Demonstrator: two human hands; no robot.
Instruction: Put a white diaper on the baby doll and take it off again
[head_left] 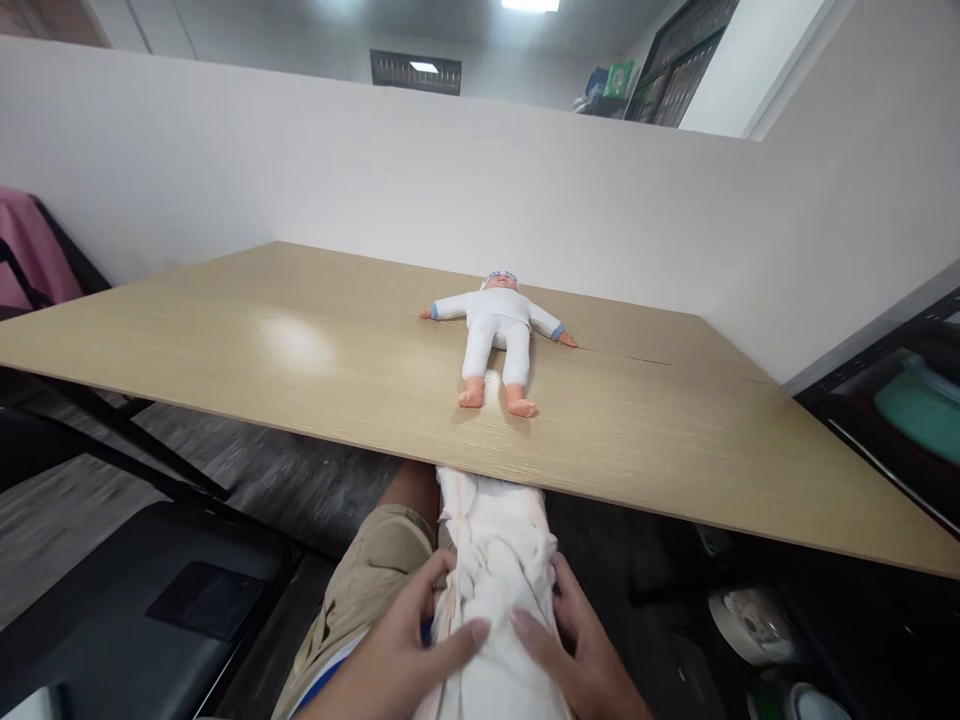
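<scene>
Holding a white diaper (499,600), or at least that's what it looks like, with both bare hands, right over the lap. Left hand (411,632) has the near-left edge, fingers curled around the side and thumb pressed on top. Right hand (589,652) is doing pretty much the mirror image on the other edge, so both grips are narrow, with the two thumb tips fairly close together in the middle. The thing is long and bunched up with ruffled sides, and its far end reaches up to the front edge of a wood-look table (337,370). On that table a baby doll (498,312) lies on its back, white outfit with blue cuffs, arms flung out wide, bare feet pointing this way, well apart from the hands. Khaki shorts (375,570) show just beside the left forearm, and further left sits a black chair (112,590) with a flat dark rectangle (206,600) on the seat, can't tell what it is. Behind the table there's a plain white partition (450,180).
</scene>
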